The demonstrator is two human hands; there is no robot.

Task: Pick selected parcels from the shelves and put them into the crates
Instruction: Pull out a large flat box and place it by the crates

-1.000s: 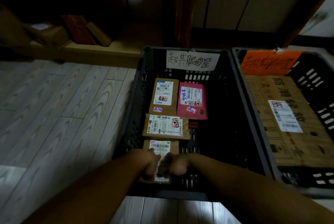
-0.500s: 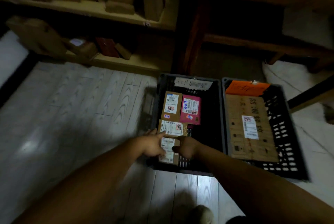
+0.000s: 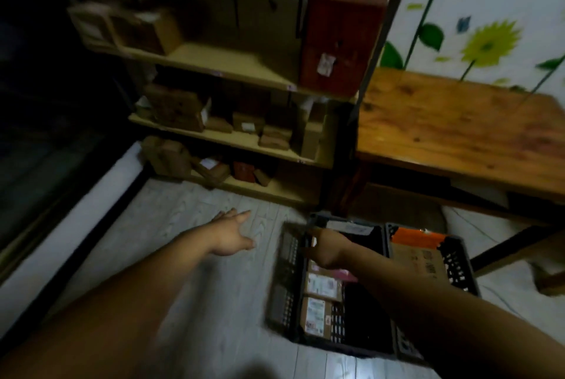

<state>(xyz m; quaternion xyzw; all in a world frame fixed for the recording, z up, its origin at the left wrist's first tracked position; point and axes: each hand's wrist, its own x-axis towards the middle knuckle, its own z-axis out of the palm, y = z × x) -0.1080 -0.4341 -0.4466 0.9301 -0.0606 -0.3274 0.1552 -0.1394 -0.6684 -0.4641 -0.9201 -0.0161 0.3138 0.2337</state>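
Observation:
A black crate (image 3: 287,271) on the floor holds several small parcels: a brown one (image 3: 316,316) nearest me, another brown one (image 3: 324,284) behind it and a pink one (image 3: 347,274) partly under my right arm. My right hand (image 3: 328,248) hovers over the far end of this crate, blurred, fingers relaxed and holding nothing. My left hand (image 3: 234,233) stretches out flat above the floor, left of the crate, pointing toward the lowest shelf (image 3: 275,192). A second black crate (image 3: 460,265) with an orange label holds a large cardboard box (image 3: 425,262).
The shelf unit's middle board (image 3: 232,138) carries several brown parcels. A tall red box (image 3: 339,36) stands on the upper shelf. A wooden table (image 3: 458,128) stands on the right, above the crates. A dark frame runs along the left wall.
Both hands have let go of the nearest brown parcel and lifted out of the crate. My view has risen and backed away; the left hand has swung left toward the shelves.

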